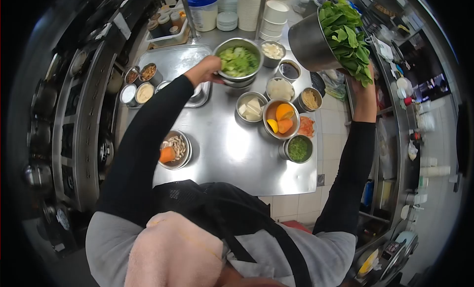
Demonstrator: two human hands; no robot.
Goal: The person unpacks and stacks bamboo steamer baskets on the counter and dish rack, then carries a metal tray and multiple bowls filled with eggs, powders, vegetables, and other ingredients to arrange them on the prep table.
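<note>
My left hand (208, 70) grips the rim of a steel bowl (258, 69) filled with chopped green vegetables (238, 61), over the far part of the table. Up at the right, a large steel pot (307, 45) is tilted on its side, with leafy greens (345, 38) bulging from its mouth. My right hand (364, 89) is closed under that pot, its fingers mostly hidden by leaves and metal. Between the hands stand a bowl of white pieces (273, 50) and a bowl of dark liquid (289, 70).
On the steel table (222, 158) are a bowl of orange pieces (285, 111), white blocks (253, 107), minced greens (298, 149), and sliced mushrooms with carrot (177, 145). A metal tray (173, 55) lies at far left. Stacked white containers (249, 10) stand behind.
</note>
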